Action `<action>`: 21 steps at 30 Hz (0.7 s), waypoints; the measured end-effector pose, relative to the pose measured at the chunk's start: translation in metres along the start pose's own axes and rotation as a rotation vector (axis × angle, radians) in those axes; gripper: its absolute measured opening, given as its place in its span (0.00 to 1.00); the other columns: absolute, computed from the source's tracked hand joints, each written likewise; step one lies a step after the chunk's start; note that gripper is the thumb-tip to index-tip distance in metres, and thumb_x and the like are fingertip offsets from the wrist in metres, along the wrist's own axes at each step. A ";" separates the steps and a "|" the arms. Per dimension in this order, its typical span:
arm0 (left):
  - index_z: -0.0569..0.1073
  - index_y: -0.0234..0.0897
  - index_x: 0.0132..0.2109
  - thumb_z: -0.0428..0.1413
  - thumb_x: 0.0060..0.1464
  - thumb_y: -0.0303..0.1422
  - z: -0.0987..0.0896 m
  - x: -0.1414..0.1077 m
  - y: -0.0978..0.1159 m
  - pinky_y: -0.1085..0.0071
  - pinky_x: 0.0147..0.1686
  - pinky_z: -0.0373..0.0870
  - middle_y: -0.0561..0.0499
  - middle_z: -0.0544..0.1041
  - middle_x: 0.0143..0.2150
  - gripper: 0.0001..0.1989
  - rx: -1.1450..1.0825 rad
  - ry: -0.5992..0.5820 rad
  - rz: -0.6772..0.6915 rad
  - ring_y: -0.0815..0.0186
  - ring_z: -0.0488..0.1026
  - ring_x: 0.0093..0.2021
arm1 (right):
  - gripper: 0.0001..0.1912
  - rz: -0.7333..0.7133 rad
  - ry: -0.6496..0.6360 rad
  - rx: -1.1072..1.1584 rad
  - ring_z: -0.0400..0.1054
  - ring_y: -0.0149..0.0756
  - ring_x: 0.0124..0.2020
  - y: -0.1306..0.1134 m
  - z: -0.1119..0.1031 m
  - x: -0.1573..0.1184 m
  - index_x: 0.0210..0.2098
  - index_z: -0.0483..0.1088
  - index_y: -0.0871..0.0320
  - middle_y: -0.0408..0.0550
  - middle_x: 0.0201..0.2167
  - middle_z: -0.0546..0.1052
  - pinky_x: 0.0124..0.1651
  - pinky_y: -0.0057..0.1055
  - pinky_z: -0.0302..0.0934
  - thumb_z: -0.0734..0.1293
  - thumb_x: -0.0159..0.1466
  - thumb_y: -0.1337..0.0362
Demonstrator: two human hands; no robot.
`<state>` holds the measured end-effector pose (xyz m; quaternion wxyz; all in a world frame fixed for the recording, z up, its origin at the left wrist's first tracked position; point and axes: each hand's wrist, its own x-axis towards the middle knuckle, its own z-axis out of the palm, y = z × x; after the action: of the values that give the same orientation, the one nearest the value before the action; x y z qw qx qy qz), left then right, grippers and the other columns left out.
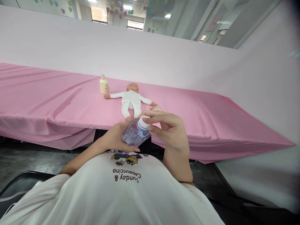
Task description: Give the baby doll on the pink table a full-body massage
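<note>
A clear plastic bottle with a purplish tint is tilted in front of my chest, its neck toward the upper right. My left hand wraps round the body of the bottle from the left. On the white cap at its top, the thumb and fingers of my right hand are closed in a grip. Whether the cap is loose cannot be told. Just beyond the bottle, a baby doll in a white suit lies on the table with its arms spread and its feet toward me.
A cream-coloured pump bottle stands upright left of the doll's hand. Pink cloth covers the long table and hangs over its front edge. Behind it rises a pale wall with glass above. A black chair is at lower left.
</note>
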<state>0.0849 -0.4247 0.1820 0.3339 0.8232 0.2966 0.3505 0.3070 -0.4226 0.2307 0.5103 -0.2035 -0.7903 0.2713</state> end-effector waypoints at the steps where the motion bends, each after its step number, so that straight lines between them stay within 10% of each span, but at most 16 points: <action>1: 0.72 0.38 0.60 0.71 0.43 0.47 0.000 0.000 0.000 0.60 0.46 0.75 0.46 0.81 0.49 0.39 0.002 -0.001 -0.013 0.54 0.79 0.46 | 0.06 0.009 0.013 -0.001 0.75 0.40 0.42 -0.001 0.000 0.000 0.41 0.83 0.43 0.43 0.42 0.84 0.53 0.47 0.67 0.75 0.63 0.55; 10: 0.73 0.37 0.55 0.71 0.43 0.49 0.002 0.000 -0.006 0.62 0.42 0.75 0.47 0.80 0.45 0.35 0.044 0.003 -0.084 0.56 0.79 0.43 | 0.09 0.100 0.163 -0.185 0.72 0.38 0.35 -0.009 0.006 -0.003 0.38 0.83 0.44 0.41 0.36 0.84 0.47 0.43 0.67 0.80 0.57 0.58; 16: 0.72 0.36 0.56 0.70 0.43 0.50 0.001 0.000 -0.003 0.60 0.44 0.75 0.47 0.81 0.45 0.37 0.048 -0.005 -0.098 0.56 0.78 0.43 | 0.06 0.023 -0.001 -0.023 0.77 0.42 0.48 -0.005 -0.004 0.005 0.38 0.81 0.47 0.45 0.43 0.84 0.57 0.47 0.68 0.76 0.62 0.57; 21: 0.72 0.38 0.60 0.71 0.43 0.48 0.001 0.001 -0.003 0.60 0.46 0.75 0.47 0.81 0.48 0.39 0.015 -0.023 -0.069 0.54 0.79 0.47 | 0.12 0.080 -0.031 0.059 0.76 0.39 0.41 0.001 -0.005 0.007 0.36 0.79 0.51 0.47 0.37 0.83 0.46 0.41 0.70 0.77 0.60 0.52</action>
<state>0.0857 -0.4231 0.1794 0.3431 0.8188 0.3234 0.3274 0.3086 -0.4172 0.2364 0.4924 -0.2158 -0.7811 0.3176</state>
